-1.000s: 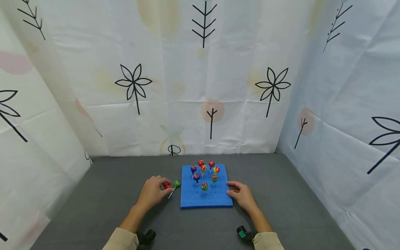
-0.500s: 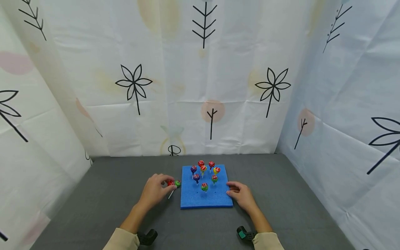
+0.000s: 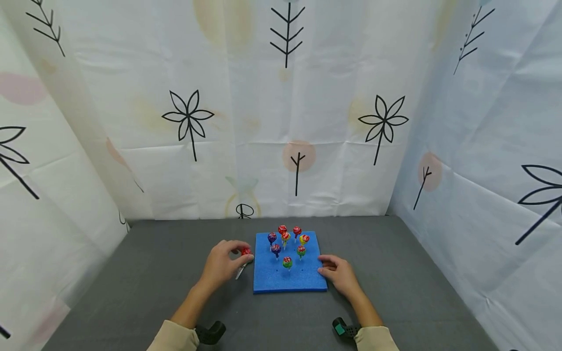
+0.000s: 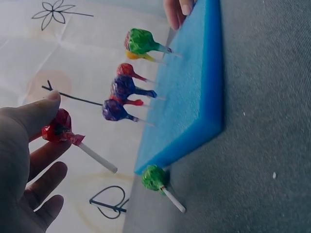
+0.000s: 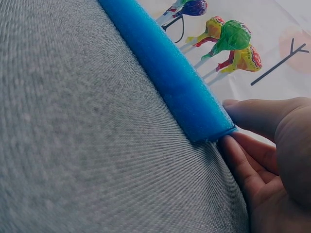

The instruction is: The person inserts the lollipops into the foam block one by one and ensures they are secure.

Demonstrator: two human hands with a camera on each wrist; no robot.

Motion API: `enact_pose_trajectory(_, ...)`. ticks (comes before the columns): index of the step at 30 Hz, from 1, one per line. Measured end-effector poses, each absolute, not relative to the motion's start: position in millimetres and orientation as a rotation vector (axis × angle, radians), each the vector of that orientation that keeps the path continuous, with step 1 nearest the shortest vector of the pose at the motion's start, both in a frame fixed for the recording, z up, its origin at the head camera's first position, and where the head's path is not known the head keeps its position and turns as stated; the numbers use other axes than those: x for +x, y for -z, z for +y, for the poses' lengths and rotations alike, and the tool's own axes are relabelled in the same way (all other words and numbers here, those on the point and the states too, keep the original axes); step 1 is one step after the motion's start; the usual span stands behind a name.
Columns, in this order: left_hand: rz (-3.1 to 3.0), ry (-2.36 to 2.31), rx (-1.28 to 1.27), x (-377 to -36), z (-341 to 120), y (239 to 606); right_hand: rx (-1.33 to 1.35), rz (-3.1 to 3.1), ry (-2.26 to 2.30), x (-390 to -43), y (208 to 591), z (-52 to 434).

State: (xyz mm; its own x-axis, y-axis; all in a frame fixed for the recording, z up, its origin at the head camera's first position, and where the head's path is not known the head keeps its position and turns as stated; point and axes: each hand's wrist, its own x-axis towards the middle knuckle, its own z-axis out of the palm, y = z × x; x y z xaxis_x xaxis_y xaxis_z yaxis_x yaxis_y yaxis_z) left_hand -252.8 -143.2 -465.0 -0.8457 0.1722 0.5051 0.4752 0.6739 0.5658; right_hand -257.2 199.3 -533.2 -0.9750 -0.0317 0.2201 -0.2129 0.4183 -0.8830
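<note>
My left hand (image 3: 221,265) pinches a red lollipop (image 4: 57,127) by its wrapped head, between thumb and fingers; its white stick points away from the palm. Below it in the left wrist view, a green lollipop (image 4: 154,177) lies on the table beside the board; in the head view my hand mostly covers it. Several wrapped lollipops, such as a purple one (image 3: 275,249) and a green one (image 3: 287,262), stand upright by their sticks in a blue foam board (image 3: 268,282). At the board's right edge, my right hand (image 3: 341,277) grips it between thumb and fingers.
The board rests on a grey cloth-covered table (image 3: 145,273). Small dark holes show in the board's front part. White patterned curtains (image 3: 246,170) enclose the table at the back and sides. Each wrist wears a black device (image 3: 210,333).
My left hand has moved a little right and away from me, carrying the red lollipop toward the board and over the green one. My right hand has stayed at the board's edge.
</note>
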Motion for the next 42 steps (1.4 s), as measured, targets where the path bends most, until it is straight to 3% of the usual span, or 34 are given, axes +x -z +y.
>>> enact_pose_trajectory(17, -2.367, 1.189, -0.502, -244, -120, 444, 0.211, -2.515, -1.576, -257, 533, 199)
enact_pose_trajectory(42, -2.239, 1.213, -0.613, -246, -78, 448, 0.215, -2.516, -1.578, -256, 532, 200)
